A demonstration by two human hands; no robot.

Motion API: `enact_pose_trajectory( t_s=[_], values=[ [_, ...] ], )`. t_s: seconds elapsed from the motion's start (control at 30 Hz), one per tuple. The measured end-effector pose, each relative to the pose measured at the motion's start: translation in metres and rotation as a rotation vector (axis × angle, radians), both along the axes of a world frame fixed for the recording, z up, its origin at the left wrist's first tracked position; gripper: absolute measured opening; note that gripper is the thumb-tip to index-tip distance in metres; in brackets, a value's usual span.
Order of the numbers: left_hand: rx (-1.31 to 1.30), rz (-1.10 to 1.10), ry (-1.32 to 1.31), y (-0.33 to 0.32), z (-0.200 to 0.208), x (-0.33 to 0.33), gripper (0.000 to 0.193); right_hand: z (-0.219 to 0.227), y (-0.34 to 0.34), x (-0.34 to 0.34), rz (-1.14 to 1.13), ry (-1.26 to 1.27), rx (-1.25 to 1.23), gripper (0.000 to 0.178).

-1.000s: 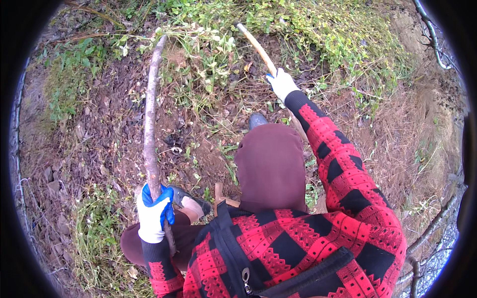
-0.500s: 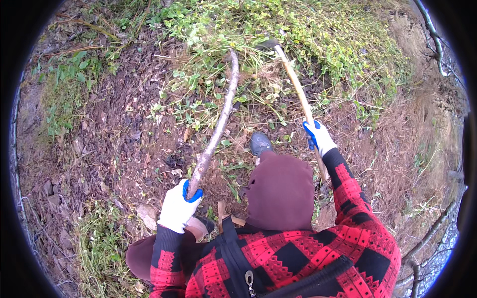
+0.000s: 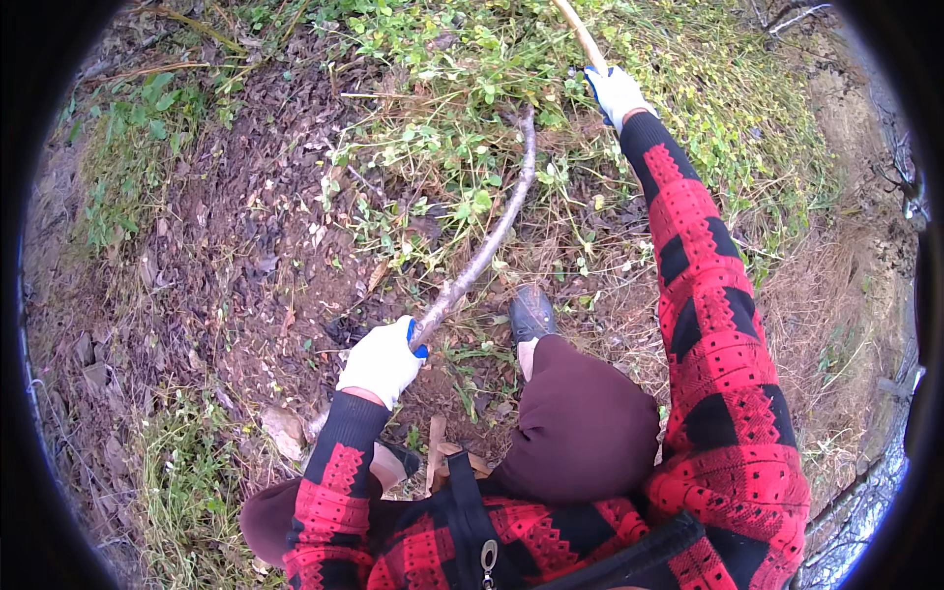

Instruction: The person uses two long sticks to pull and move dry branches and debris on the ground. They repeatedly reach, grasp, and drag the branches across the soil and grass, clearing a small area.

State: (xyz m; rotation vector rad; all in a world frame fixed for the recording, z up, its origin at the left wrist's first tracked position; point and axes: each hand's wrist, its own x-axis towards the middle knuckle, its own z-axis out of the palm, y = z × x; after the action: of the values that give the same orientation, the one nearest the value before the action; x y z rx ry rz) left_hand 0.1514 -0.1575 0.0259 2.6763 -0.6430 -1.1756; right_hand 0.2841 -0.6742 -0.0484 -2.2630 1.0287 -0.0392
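My left hand point(image 3: 383, 362), in a white glove with a blue palm, is closed around the near end of a crooked, bark-covered stick point(image 3: 501, 234). The stick's far end reaches into green weeds point(image 3: 472, 202) in front of me. Stretched far ahead to the right, my right hand point(image 3: 618, 95) wears a matching glove and grips a long-handled tool by its pale wooden handle point(image 3: 580, 34). The handle runs out past the top edge, so the tool's head is out of view now.
Dense low greenery point(image 3: 708, 128) covers the slope ahead. Brown leaf litter point(image 3: 256, 256) lies to the left, with a pale stone point(image 3: 285, 433) near my left forearm. My grey shoe point(image 3: 532, 313) stands close to the stick. Bare branches point(image 3: 905, 182) show at the right rim.
My right hand has swung the tool forward and up, taking its dark head out of view. The stick has shifted right with my left hand and now leans further to the right.
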Motion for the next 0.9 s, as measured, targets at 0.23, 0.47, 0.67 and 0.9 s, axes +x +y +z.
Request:
enact_pose_trajectory(
  t_s=[0.23, 0.47, 0.67, 0.9],
  values=[
    [-0.085, 0.083, 0.061, -0.015, -0.008, 0.011, 0.028, -0.054, -0.017, 0.001, 0.122, 0.136, -0.426, 0.04],
    [-0.17, 0.082, 0.072, -0.013, -0.012, 0.033, 0.032, -0.052, -0.007, -0.182, -0.106, 0.241, -0.304, 0.045],
    [-0.154, 0.058, 0.075, -0.007, -0.014, 0.032, 0.032, -0.021, 0.044, -0.305, -0.125, 0.189, -0.274, 0.036],
    [-0.185, 0.092, 0.067, -0.008, -0.035, 0.012, 0.031, 0.032, 0.108, -0.376, -0.261, 0.079, -0.048, 0.032]
  ],
)
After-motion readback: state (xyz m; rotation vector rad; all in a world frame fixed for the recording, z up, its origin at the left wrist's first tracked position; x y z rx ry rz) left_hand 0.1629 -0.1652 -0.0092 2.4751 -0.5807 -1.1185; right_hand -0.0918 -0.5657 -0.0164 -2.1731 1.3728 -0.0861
